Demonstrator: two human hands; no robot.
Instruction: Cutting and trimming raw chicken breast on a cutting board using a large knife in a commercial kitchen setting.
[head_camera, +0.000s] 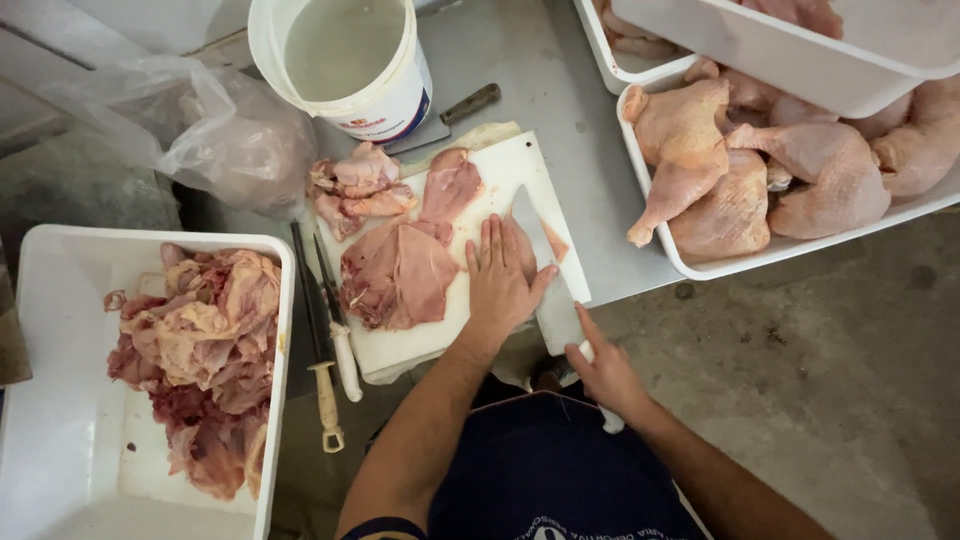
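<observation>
My left hand (500, 275) lies flat, fingers spread, on a piece of raw chicken on the white cutting board (400, 350). My right hand (605, 375) grips the handle of a broad cleaver (545, 270), whose blade lies level under my left palm, cutting into the piece. Boneless flat fillets (400, 270) are spread on the board to the left of my left hand, and a small pile of trimmed pieces (355, 185) sits at the board's far left corner.
A white tub (60, 300) of skin and scraps stands at left. Two white trays (660, 220) of chicken leg quarters are at right. A white bucket (345, 60) of water, a plastic bag (220, 130), two knives (335, 340) and a second cleaver (450, 115) lie around the board.
</observation>
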